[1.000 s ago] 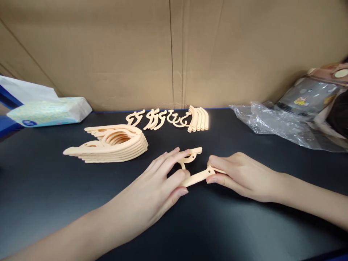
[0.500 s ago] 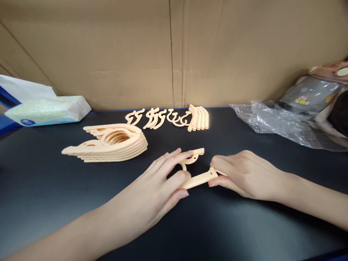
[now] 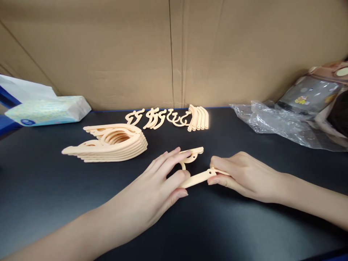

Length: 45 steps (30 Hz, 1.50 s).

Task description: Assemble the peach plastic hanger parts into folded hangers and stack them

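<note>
My left hand (image 3: 165, 181) grips a cream plastic folding hanger (image 3: 199, 178) just above the black table, thumb below and fingers over it. Two arms of the hanger point right, and part of its curved hook shows between my fingers. At the end of the nearer arm, by a small round hole, my right hand (image 3: 241, 175) pinches a small cream hanger piece (image 3: 221, 172). Most of that piece is hidden by the fingers. To the left of my hands lies a neat stack of folded cream hangers (image 3: 114, 148).
Along the back edge lie several loose hooks (image 3: 176, 119), curved pieces (image 3: 154, 119) and straight arm pieces (image 3: 199, 117). A tissue pack (image 3: 51, 110) stands at the left. Clear plastic wrap (image 3: 272, 123) and a transparent bag (image 3: 310, 92) are at the right, cardboard (image 3: 108, 54) behind.
My right hand has shifted slightly at the arm's end, and the hole there shows darker and clearer. The left hand keeps its grip almost unmoved.
</note>
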Motion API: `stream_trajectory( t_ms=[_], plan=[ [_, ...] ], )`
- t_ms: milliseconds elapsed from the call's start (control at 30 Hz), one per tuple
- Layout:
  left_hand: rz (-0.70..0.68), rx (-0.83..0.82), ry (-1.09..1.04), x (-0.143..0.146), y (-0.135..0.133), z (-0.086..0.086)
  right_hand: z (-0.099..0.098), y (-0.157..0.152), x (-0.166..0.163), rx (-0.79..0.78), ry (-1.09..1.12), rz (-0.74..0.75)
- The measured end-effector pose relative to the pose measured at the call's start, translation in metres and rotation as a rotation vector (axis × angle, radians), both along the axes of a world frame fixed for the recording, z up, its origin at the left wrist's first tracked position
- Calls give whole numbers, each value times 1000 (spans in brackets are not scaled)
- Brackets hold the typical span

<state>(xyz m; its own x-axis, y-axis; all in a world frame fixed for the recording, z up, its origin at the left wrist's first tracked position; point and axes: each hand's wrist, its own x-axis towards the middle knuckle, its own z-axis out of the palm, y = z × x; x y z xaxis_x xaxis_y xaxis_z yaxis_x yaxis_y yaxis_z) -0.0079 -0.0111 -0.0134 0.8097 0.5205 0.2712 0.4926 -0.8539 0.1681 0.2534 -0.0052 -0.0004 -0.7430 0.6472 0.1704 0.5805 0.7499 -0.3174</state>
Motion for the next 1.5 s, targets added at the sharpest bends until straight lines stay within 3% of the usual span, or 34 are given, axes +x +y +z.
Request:
stream_trajectory(
  t_ms=[167,567,967,1500],
  plan=[
    [-7,-8,-9,1,0,2,1,0,0,-120,8,-8],
    [-37,63,13,3,-2,4,1,1,0,-142,4,51],
    [-46,-2,-48,2,-1,4,-1,0,-2,178,-104,80],
    [-40,-32,-36,2,0,4,1,-1,-3,357,-132,65]
  ],
)
